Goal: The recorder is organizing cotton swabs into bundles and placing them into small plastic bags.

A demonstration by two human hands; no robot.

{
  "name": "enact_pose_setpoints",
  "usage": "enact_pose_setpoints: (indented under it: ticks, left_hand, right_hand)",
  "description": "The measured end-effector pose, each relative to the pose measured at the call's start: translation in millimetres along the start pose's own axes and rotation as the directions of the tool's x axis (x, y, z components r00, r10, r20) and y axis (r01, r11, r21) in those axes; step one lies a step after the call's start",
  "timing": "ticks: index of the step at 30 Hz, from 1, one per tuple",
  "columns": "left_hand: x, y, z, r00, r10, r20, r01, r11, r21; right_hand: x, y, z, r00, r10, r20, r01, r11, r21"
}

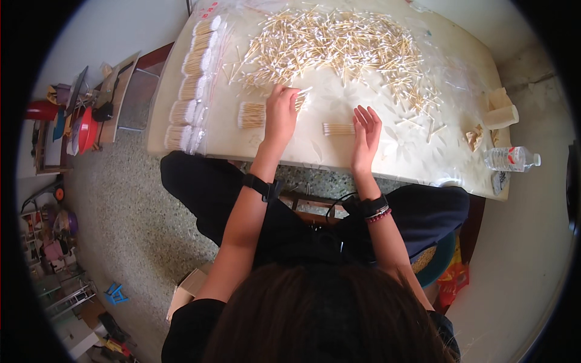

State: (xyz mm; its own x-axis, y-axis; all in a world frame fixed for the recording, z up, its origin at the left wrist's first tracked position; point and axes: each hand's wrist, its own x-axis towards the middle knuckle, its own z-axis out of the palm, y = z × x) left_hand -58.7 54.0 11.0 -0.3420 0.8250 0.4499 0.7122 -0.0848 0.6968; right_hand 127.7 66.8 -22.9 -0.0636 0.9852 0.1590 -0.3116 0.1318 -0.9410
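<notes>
My left hand [281,115] is closed in a pinch, with a few cotton swabs [302,98] poking out to the right of its fingertips. Just left of that wrist lies a neat bundle of cotton swabs [251,115] on the table. My right hand [367,130] has its fingers stretched out and rests edge-down beside a small, aligned group of swabs [338,129]. The right ends of that group meet the hand; whether they touch it I cannot tell. Beyond both hands spreads a large loose pile of swabs [339,45].
Packed swab bundles [192,88] in clear plastic line the left of the table [315,151]. At the right edge are a clear bottle [511,159], a paper roll [502,115] and crumpled brown paper [474,138]. A teal bucket [440,260] stands below, right of my legs.
</notes>
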Motion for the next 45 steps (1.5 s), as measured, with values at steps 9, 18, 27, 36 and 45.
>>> enact_pose_setpoints:
  ticks: [9,18,27,36,45]
  left_hand:
    - [-11,22,37,0.896,-0.233,0.379,0.425,0.698,-0.577]
    - [-20,31,41,0.799,-0.167,0.578,0.551,0.588,-0.592]
    - [-25,37,28,0.958,-0.203,0.205,0.255,0.928,-0.271]
    - [-22,-7,-1,0.998,-0.007,0.063,-0.011,0.962,0.271]
    - [-16,-15,1,1.0,-0.005,0.01,0.002,0.972,0.237]
  right_hand:
    - [1,0,0,1.0,-0.018,0.012,0.018,1.0,-0.022]
    - [-2,-13,6,0.996,0.088,0.018,-0.088,0.996,-0.011]
    - [-1,-11,4,0.991,0.135,0.002,-0.135,0.989,0.054]
    - [-2,-10,2,0.986,0.167,-0.017,-0.164,0.981,0.105]
    - [0,-10,5,0.986,0.169,-0.005,-0.166,0.977,0.136]
